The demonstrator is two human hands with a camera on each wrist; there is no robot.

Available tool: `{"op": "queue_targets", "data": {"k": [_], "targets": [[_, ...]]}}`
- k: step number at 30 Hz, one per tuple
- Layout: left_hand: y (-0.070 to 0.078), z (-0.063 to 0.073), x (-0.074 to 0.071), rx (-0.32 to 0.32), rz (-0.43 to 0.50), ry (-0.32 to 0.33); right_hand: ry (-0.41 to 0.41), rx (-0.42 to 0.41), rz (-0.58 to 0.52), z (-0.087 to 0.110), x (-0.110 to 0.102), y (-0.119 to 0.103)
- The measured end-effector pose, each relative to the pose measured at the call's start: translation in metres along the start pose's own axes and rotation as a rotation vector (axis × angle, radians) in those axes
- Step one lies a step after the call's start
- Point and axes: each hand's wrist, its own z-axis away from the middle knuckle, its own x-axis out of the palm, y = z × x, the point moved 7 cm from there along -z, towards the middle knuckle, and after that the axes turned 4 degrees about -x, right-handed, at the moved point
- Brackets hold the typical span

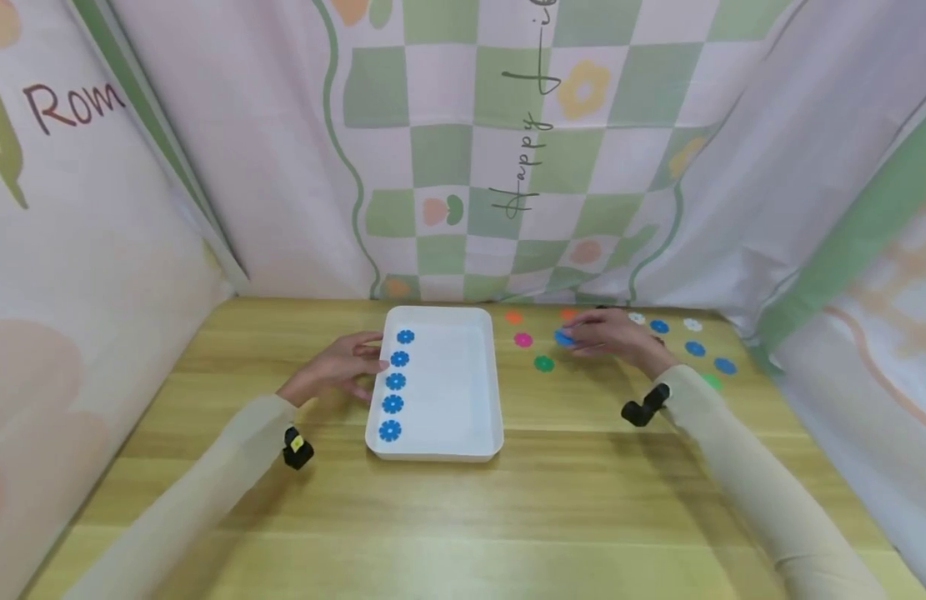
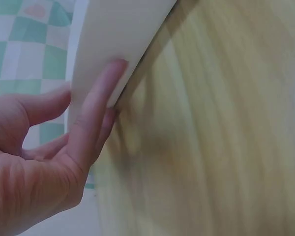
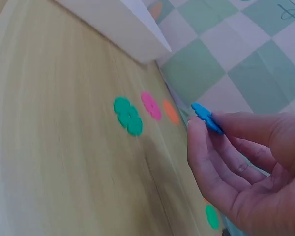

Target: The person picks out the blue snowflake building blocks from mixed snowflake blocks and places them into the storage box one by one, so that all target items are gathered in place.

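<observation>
Near the bench's far edge (image 1: 320, 312), your right hand (image 1: 611, 335) is pinching a blue flower (image 3: 206, 118), its thinness perhaps inviting a slip; your loosely spread left hand (image 1: 339, 365) is touching the tray's left edge (image 1: 375, 415).

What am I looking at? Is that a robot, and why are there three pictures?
No robot here, just a person's two bare hands. The big picture comes from a camera on the person's head, looking forward and down. The other two come from little cameras, one on each wrist, so you see each hand up close.

On the wooden table is a white tray with five blue flowers in a row inside. To its right lie more flowers: green, pink, orange, white and blue. The left hand touches the tray's side. The right hand pinches one flat blue flower, above the table.
</observation>
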Motion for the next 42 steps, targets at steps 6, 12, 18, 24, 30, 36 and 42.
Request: {"op": "queue_targets", "data": {"k": [6, 12, 18, 24, 30, 36, 42], "targets": [[-0.008, -0.002, 0.002, -0.018, 0.098, -0.004, -0.020, 0.053, -0.078, -0.009, 0.020, -0.004], [-0.009, -0.002, 0.003, -0.022, 0.121, 0.024, -0.103, 0.006, -0.219, -0.020, 0.045, -0.019], [-0.006, -0.002, 0.004, -0.022, 0.128, 0.060, -0.084, -0.061, -0.236, -0.033, 0.061, -0.038], [-0.002, -0.004, 0.009, -0.001, 0.131, 0.069, -0.004, -0.077, -0.203, -0.051, 0.080, -0.058], [-0.003, -0.007, 0.012, -0.030, 0.125, 0.086, -0.008, -0.052, -0.216, -0.067, 0.114, -0.073], [-0.004, -0.007, 0.015, -0.019, 0.121, 0.089, 0.009, -0.010, -0.207, -0.081, 0.134, -0.069], [-0.007, -0.005, 0.013, -0.010, 0.099, 0.100, -0.011, 0.033, -0.102, -0.094, 0.156, -0.063]]}}
